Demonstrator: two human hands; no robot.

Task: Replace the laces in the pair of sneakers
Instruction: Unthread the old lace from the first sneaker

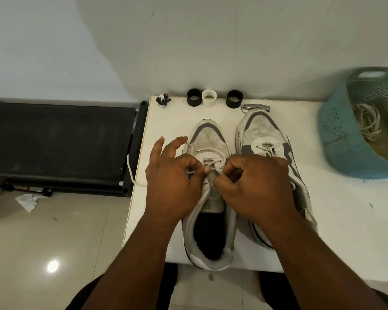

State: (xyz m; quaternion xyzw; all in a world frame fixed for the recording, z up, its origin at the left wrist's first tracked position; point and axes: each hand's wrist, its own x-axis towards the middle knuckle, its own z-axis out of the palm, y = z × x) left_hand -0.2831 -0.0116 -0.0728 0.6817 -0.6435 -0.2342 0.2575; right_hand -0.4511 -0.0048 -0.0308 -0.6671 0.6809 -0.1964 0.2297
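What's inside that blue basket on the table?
Inside the blue basket lies a coiled bundle of pale laces. The near wall hides the bottom, so anything underneath cannot be seen.

A plain white wall (188, 41) rises behind the white surface (336, 220), with glossy beige floor tiles (54, 242) reflecting a light spot beside a black treadmill (58, 139) at left.

We have a single head-worn view, looking forward and steeply down from close above the white table (336, 231), with the wall at 12 o'clock and both forearms entering from 6 o'clock (wide-angle, so edges bend). The floor (43, 231) fills 8 o'clock; no second view overlaps it.
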